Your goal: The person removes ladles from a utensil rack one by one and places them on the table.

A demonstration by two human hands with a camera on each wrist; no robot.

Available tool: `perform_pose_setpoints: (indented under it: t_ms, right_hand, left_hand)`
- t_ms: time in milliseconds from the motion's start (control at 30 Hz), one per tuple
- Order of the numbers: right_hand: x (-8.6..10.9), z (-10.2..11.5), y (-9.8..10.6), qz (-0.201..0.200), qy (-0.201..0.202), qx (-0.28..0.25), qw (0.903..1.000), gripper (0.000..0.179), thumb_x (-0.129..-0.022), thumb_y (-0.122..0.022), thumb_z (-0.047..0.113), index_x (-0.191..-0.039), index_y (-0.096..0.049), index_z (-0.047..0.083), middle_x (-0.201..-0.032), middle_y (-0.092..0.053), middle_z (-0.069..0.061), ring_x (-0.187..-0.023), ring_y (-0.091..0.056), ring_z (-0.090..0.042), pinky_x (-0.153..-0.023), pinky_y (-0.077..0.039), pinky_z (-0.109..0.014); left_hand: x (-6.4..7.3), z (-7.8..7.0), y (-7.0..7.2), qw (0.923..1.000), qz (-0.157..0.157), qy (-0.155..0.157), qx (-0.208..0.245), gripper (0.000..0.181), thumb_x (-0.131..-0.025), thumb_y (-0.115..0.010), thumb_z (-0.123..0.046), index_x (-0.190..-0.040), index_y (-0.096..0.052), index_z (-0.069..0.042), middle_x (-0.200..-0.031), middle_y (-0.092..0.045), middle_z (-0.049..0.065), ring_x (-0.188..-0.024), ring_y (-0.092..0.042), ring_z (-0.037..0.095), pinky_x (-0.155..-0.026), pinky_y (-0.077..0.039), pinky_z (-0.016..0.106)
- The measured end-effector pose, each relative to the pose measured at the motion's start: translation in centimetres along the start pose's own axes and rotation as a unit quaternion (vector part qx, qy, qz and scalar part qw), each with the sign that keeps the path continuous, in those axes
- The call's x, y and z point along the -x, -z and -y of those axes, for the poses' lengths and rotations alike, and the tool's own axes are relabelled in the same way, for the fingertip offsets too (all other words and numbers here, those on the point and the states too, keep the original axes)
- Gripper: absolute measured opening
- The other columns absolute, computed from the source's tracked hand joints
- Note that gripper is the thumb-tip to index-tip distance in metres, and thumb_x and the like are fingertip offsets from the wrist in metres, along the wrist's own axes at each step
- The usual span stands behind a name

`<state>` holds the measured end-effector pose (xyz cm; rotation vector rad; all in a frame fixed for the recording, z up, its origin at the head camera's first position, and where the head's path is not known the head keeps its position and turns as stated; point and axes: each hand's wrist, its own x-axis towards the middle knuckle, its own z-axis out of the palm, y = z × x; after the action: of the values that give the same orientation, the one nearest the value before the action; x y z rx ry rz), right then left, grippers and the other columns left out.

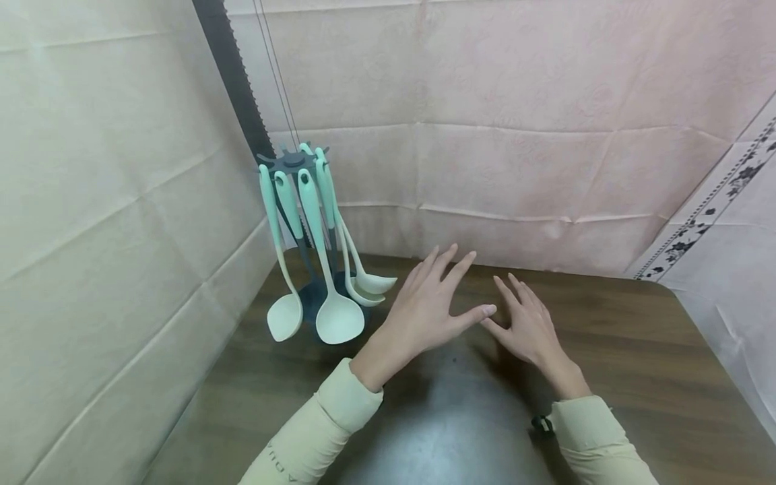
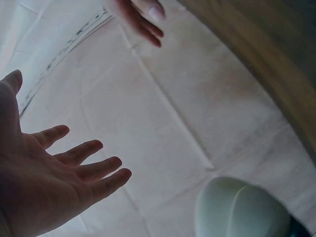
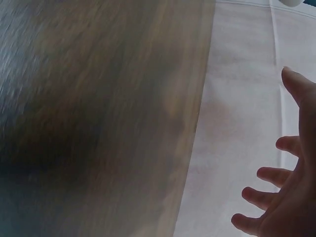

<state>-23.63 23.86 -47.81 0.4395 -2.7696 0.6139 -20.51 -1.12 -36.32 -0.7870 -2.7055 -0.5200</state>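
Both hands hover over the brown table, fingers spread and holding nothing. The left hand [image 1: 426, 303] is in the middle of the head view, just right of a utensil rack [image 1: 294, 160]. Mint-handled utensils with pale heads hang from this dark grey rack: a pointed turner-like one [image 1: 285, 316], a large round spoon [image 1: 339, 318] and ladles [image 1: 374, 283] nearest the left hand. In the left wrist view, a pale ladle bowl [image 2: 237, 210] shows below the left palm [image 2: 54, 182]. The right hand [image 1: 529, 327] is farther right, its thumb close to the left thumb in the head view.
The wood-grain table [image 1: 630, 350] has a rounded far right corner. Creased pale cloth [image 1: 515, 168] hangs behind it and along the left side [image 1: 121, 236]. A patterned strip [image 1: 697, 229] runs down the right. A dark band [image 1: 233, 81] stands behind the rack.
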Motion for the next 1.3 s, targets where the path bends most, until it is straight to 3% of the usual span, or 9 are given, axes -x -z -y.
perform_pose_setpoints:
  t_ms: [300,500,800,967,1167,1300]
  right_hand:
    - [-0.4,2.2,0.5,0.021,-0.004,-0.068,0.9975,0.087,-0.100,-0.067,0.052,-0.170,-0.025,0.021,-0.174,-0.022,-0.017,-0.154,-0.026,-0.051,-0.107,-0.026,-0.085]
    - [-0.9,3.8,1.0,0.029,-0.003,-0.109,0.9936,0.088,-0.099,-0.067,0.054,-0.171,-0.024,0.026,-0.176,-0.020,-0.012,-0.157,-0.022,-0.047,-0.106,-0.023,-0.087]
    - [-1.2,4.9,0.0,0.013,0.026,-0.142,0.9895,0.084,-0.100,-0.068,0.050,-0.170,-0.028,0.024,-0.175,-0.023,-0.009,-0.156,-0.026,-0.047,-0.109,-0.029,-0.081]
    - [-1.8,6.1,-0.5,0.001,0.044,-0.164,0.9855,0.084,-0.099,-0.071,0.051,-0.168,-0.031,0.026,-0.174,-0.026,-0.007,-0.156,-0.029,-0.042,-0.113,-0.032,-0.075]
    - [-2.4,7.6,-0.2,0.006,0.037,-0.182,0.9825,0.084,-0.097,-0.069,0.059,-0.168,-0.029,0.037,-0.174,-0.026,0.001,-0.157,-0.028,-0.037,-0.115,-0.032,-0.072]
    - [-2.6,8.2,-0.5,0.010,0.041,-0.189,0.9810,0.084,-0.097,-0.068,0.060,-0.168,-0.029,0.037,-0.173,-0.028,0.002,-0.157,-0.030,-0.035,-0.116,-0.032,-0.071]
  left_hand:
    - [1.1,-0.6,2.8,0.9987,-0.047,-0.019,0.002,0.090,-0.095,-0.050,-0.079,-0.169,-0.029,-0.031,-0.174,-0.029,0.002,-0.162,-0.017,0.025,-0.128,-0.022,0.047]
    - [1.7,-0.7,4.3,0.9944,-0.092,-0.052,0.003,0.092,-0.094,-0.059,-0.075,-0.168,-0.032,-0.028,-0.172,-0.033,0.002,-0.162,-0.019,0.024,-0.128,-0.023,0.046]
    - [2.9,-0.3,6.5,0.9769,-0.188,-0.100,-0.016,0.085,-0.093,-0.070,-0.065,-0.161,-0.048,-0.021,-0.169,-0.038,0.005,-0.160,-0.025,0.028,-0.126,-0.027,0.051]
    - [3.6,0.5,7.7,0.9667,-0.234,-0.100,-0.025,0.081,-0.091,-0.075,-0.060,-0.158,-0.053,-0.020,-0.168,-0.040,0.008,-0.159,-0.027,0.030,-0.125,-0.027,0.055]
    - [3.9,1.2,8.9,0.9638,-0.252,-0.084,-0.021,0.077,-0.093,-0.074,-0.056,-0.156,-0.055,-0.018,-0.165,-0.045,0.011,-0.159,-0.028,0.031,-0.125,-0.026,0.059]
    - [4.1,1.7,9.4,0.9608,-0.268,-0.068,-0.019,0.073,-0.094,-0.073,-0.054,-0.155,-0.057,-0.017,-0.165,-0.045,0.010,-0.158,-0.030,0.032,-0.122,-0.028,0.063]
